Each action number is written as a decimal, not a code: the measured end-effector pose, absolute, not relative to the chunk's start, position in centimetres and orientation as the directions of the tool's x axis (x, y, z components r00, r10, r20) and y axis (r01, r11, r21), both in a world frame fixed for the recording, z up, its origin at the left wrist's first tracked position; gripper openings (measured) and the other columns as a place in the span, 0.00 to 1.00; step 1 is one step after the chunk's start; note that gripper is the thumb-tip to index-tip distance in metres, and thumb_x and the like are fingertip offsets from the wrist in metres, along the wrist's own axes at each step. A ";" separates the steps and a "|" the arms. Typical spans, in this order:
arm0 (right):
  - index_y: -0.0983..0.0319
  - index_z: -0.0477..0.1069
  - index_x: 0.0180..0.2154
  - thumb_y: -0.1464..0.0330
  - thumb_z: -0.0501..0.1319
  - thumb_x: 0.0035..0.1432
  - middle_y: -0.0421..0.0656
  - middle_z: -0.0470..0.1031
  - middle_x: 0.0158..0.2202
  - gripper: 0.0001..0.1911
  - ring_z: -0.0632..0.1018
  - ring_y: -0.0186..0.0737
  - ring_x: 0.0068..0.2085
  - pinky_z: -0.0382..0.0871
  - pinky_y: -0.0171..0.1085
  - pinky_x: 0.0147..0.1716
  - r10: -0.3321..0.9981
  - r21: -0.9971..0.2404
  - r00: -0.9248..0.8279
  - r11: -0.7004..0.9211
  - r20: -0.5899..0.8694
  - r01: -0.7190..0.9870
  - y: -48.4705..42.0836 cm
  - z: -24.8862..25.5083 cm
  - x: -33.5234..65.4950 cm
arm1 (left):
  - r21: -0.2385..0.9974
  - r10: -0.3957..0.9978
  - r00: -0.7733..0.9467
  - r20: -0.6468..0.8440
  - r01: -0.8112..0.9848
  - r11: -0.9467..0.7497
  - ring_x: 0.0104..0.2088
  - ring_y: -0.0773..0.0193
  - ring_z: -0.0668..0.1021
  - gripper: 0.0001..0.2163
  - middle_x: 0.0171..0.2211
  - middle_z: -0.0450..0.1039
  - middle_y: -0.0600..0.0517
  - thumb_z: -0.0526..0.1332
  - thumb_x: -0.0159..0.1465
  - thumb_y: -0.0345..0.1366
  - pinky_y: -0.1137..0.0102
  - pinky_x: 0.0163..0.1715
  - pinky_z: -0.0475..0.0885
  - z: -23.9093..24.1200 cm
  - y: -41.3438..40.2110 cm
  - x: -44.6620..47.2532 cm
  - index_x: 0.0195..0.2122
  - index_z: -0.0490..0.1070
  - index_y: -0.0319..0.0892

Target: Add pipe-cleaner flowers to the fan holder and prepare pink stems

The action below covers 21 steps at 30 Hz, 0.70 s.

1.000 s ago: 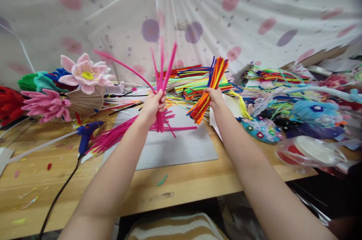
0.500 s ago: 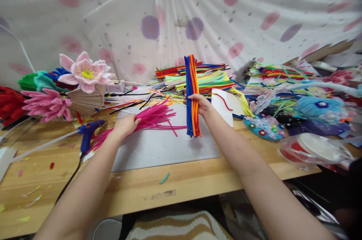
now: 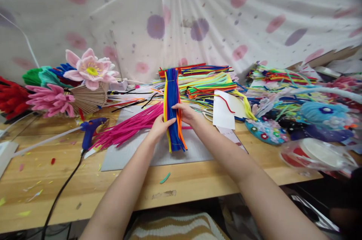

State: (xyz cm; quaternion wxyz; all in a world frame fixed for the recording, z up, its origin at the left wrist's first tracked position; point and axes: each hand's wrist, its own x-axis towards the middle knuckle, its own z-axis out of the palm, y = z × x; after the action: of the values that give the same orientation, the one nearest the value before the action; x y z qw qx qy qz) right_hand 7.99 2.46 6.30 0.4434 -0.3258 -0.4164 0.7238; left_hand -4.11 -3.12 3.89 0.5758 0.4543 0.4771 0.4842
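Upright over the mat stands a bundle of pipe cleaners, mostly blue with yellow and orange strands along its sides. My left hand grips its left side, thumb across the front. From the right, my right hand closes on the same bundle slightly higher. Loose magenta pipe cleaners lie to the left, their right ends passing behind the bundle. Beneath them is a grey cutting mat, partly covered.
A blue glue gun with a black cord rests at left, near a pink fuzzy flower. Several pipe-cleaner bundles are piled behind. White paper, a blue decorated piece and a plastic-wrapped roll sit at right.
My left hand has let go of the magenta pipe cleaners, which now lie on the table, and has taken hold of the blue bundle. My right hand has brought that bundle leftward.
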 end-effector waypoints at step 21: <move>0.61 0.63 0.25 0.78 0.50 0.26 0.33 0.63 0.17 0.17 0.63 0.30 0.19 0.54 0.28 0.16 0.931 -0.946 -0.337 -0.228 -0.142 -0.231 2.3 6.4 8.9 | 0.902 0.947 0.180 -0.266 -0.300 0.311 0.28 0.66 0.77 0.14 0.30 0.77 0.48 0.68 0.45 0.34 0.72 0.31 0.70 4.6 -3.0 -7.7 0.34 0.74 0.38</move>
State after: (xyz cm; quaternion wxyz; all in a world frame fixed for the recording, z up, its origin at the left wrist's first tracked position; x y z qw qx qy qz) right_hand 8.87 2.33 6.40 0.4261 -0.3872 -0.4520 0.6814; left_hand -7.66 -3.04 4.55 0.6766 0.3636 0.4445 0.4608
